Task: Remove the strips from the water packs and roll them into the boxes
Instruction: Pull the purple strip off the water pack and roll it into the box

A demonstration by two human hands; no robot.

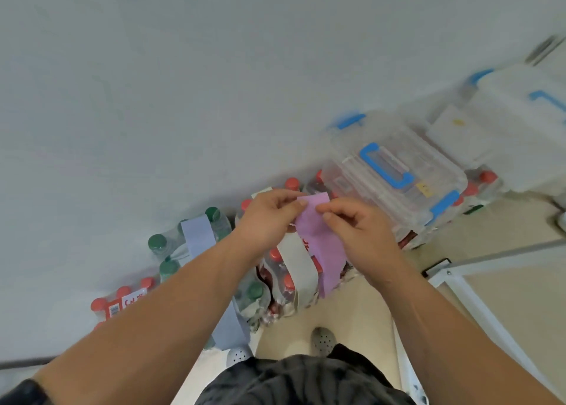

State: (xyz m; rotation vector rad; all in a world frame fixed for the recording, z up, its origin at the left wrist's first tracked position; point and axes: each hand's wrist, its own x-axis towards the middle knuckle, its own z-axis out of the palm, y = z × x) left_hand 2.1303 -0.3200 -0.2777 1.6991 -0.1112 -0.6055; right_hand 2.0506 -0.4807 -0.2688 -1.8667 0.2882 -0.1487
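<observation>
Pale wall and beige floor; shrink-wrapped water packs with red caps (284,282) sit against the wall. Left hand (269,217) and right hand (361,230) both pinch the top end of a purple fabric strip (324,245), its tail hanging over the pack beside a grey strip (298,262). Clear plastic box with blue latches (395,175) sits near, lid closed. Risk: loose start makes the roll skew or unwind.

Two hands – left hand (269,217), right hand (358,233) – three strips: purple strip (321,239), grey strip (298,260), blue-grey strip (197,236)
</observation>
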